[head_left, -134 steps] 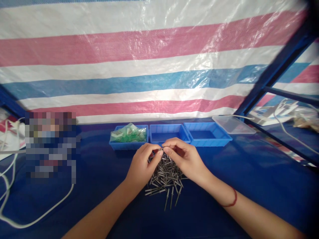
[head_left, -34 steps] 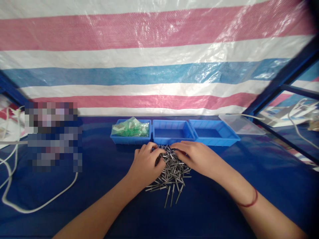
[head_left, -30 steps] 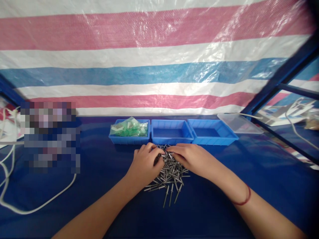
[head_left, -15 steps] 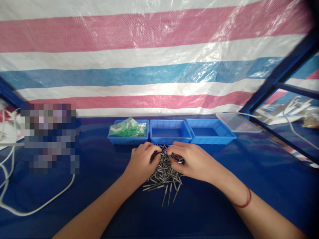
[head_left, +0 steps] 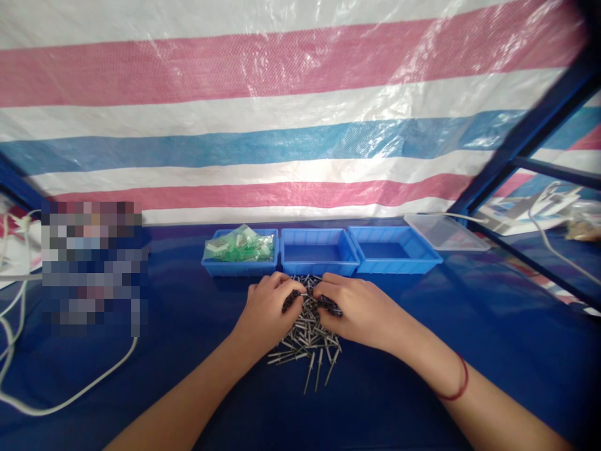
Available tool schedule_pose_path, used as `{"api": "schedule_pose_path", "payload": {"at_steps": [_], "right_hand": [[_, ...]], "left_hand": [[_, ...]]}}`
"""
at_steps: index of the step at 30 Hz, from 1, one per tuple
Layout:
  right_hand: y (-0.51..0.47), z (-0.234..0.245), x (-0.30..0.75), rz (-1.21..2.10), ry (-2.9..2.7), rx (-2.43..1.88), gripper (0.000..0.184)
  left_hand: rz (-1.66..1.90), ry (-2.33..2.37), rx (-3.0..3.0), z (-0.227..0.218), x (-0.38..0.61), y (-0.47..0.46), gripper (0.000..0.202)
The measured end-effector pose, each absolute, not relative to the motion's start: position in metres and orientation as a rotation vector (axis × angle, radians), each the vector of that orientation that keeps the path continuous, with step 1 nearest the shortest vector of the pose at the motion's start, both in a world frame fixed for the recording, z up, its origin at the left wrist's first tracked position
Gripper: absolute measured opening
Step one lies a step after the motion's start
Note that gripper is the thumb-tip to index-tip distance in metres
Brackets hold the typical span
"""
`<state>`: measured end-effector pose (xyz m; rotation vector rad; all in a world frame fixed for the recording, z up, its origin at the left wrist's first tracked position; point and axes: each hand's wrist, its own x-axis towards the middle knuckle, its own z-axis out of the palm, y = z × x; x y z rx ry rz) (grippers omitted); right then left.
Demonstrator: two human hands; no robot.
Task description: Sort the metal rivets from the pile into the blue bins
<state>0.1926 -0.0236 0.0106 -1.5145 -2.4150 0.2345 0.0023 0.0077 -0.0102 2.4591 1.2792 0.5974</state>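
Observation:
A heap of silver blind rivets [head_left: 307,326] lies on the blue tabletop, with a few strays pointing toward me at its near edge. My left hand [head_left: 272,310] curls around the left side of the heap, fingers and thumb closed on a bunch of rivets. From the right, my right hand [head_left: 354,310] is likewise closed on rivets, and their ends show between thumb and fingers. How many each hand holds is hidden. The two hands are close together, a narrow strip of the heap between them.
Behind the heap stand three blue bins: the left bin [head_left: 241,269] holds green-printed plastic bags [head_left: 246,244], then the middle bin [head_left: 319,260] and right bin [head_left: 394,257]. A clear lid [head_left: 446,233] lies at right. A white cable [head_left: 94,394] loops at left near a blurred-out patch.
My right hand has shifted slightly left, closer to my left hand. My left hand stays nearly in place at the heap. The camera view has tilted slightly.

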Motion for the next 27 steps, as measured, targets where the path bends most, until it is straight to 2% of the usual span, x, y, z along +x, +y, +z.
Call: {"api": "schedule_pose_path", "payload": {"at_steps": [7,11,14,19,27], "right_hand": [[-0.020,0.009,0.194,0.365,-2.359,-1.450,0.013],[-0.020,0.015,0.195,0.381,-2.154,-1.422,0.009],[-0.020,0.019,0.193,0.536,-1.925,-1.318,0.012],[-0.021,0.019,0.186,0.882,-1.671,-1.191,0.015],[-0.020,0.011,0.183,0.982,-1.589,-1.149,0.015]], "left_hand": [[0.599,1.297,2.456,-0.007,0.003,0.006,0.014],[0.780,1.288,2.402,-0.006,0.003,0.006,0.017],[0.951,1.183,2.247,-0.003,0.004,0.007,0.018],[1.038,1.092,1.996,0.003,0.004,0.004,0.014],[1.149,1.057,1.971,0.003,0.003,0.003,0.009]]}}
